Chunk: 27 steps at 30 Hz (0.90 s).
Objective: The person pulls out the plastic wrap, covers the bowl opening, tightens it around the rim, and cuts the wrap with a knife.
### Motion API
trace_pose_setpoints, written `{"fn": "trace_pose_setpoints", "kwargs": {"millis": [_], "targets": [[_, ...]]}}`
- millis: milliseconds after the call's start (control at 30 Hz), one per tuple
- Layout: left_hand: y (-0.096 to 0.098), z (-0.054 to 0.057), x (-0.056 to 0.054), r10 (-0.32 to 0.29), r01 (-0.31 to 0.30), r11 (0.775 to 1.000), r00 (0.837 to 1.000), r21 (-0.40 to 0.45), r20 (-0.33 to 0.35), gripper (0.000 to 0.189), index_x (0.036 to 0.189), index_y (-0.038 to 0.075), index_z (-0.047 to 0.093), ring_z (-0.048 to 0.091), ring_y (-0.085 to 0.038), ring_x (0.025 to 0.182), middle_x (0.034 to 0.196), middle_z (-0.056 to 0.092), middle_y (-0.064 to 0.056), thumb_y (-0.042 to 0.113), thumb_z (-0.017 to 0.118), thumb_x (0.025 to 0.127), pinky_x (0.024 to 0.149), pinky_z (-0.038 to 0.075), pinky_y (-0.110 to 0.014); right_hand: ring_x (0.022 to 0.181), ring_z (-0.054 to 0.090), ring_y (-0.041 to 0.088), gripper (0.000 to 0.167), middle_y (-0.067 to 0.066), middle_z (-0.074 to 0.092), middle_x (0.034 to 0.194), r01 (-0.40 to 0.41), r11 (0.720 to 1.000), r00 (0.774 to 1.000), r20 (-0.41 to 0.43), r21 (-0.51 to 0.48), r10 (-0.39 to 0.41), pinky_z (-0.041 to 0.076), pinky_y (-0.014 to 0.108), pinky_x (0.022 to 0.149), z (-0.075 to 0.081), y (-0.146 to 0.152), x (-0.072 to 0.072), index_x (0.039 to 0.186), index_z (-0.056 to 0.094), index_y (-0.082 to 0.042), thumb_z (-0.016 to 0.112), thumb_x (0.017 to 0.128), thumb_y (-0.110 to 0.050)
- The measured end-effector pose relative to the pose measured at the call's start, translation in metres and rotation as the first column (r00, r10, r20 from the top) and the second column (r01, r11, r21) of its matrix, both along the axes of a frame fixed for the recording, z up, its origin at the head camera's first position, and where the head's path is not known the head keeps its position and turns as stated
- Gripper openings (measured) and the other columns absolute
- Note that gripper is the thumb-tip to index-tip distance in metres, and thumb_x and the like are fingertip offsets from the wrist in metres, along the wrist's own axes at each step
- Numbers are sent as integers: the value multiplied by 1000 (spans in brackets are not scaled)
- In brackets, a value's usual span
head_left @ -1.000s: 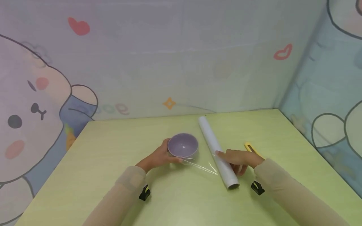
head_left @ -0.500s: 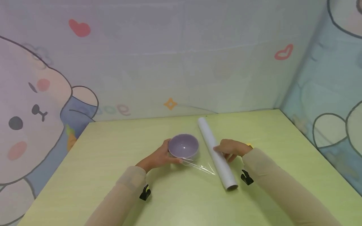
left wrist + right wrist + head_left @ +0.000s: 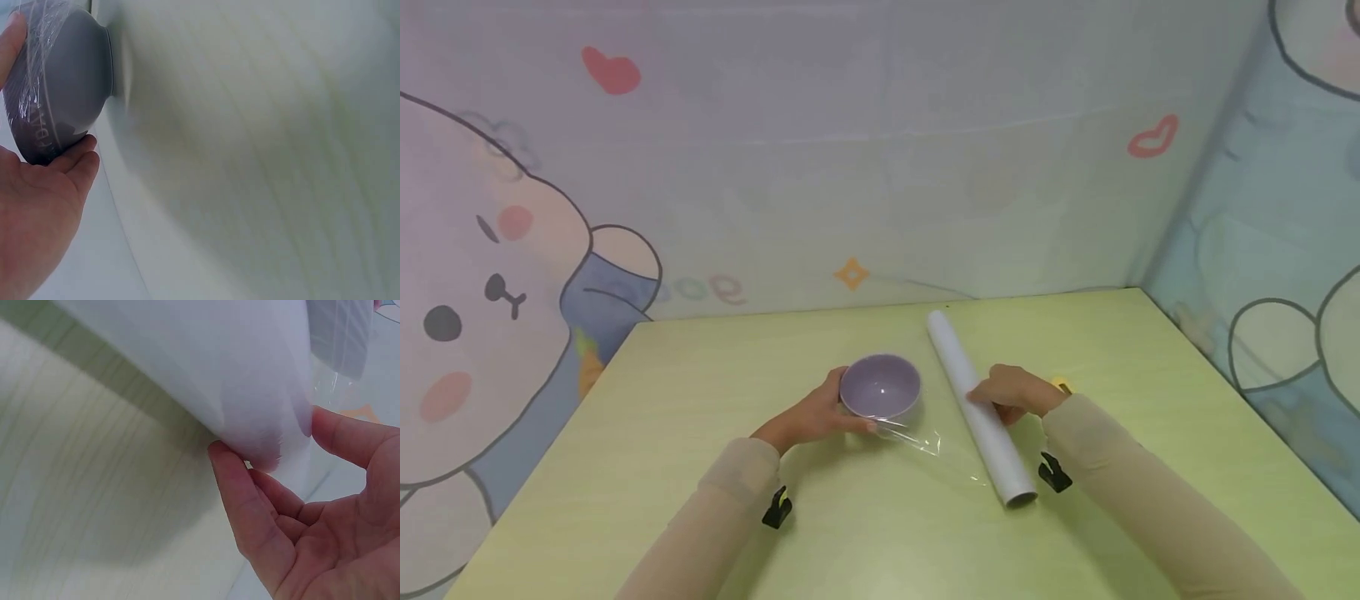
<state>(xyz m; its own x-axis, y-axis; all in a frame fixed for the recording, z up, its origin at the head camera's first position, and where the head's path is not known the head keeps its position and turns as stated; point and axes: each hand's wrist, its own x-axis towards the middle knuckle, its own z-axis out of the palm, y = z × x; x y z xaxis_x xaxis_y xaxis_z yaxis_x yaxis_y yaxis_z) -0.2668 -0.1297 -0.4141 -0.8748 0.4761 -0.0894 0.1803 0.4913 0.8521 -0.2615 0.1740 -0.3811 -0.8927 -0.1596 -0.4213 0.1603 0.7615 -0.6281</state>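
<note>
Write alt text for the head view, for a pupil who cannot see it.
A left hand holds a purple bowl, clear film stretching from it toward a white roll gripped by the right hand, at a pale green table.

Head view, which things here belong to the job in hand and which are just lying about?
In the job:
- bowl, held by the left hand
- film, running from the bowl toward the roll
- roll, held by the right hand

Lying about, seemingly:
- yellow object, mostly hidden by the right sleeve; its use can't be told
</note>
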Motion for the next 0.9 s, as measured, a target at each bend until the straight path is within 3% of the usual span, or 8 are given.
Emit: {"fn": "trace_pose_setpoints", "kwargs": {"millis": [400,667,900], "targets": [[-2,-2,0,-19,19,1000,1000,20,4,99,140,4,21,39,-29,125,139,35,-15,28,83,66,107,26,-49,67,60,20,45,13,58,84,35,998,999,2,49,-35,54,32,60,-3,12,7,102,47,5,59,84,-35],[-1,0,1,-34,34,999,999,15,6,97,140,3,18,37,-30,126,140,32,-17,23,81,69,107,25,-49,79,62,23,51,17,59,94,-38,996,995,86,-87,45,55,37,65,-11,24,13,109,43,5,49,92,-42],[-1,0,-1,-49,49,998,999,31,20,93,139,-3,16,35,-35,126,140,29,-22,13,78,71,107,23,-52,78,62,22,37,15,62,92,-25,984,993,107,-176,45,55,37,70,-6,27,11,103,54,6,47,89,-28]]}}
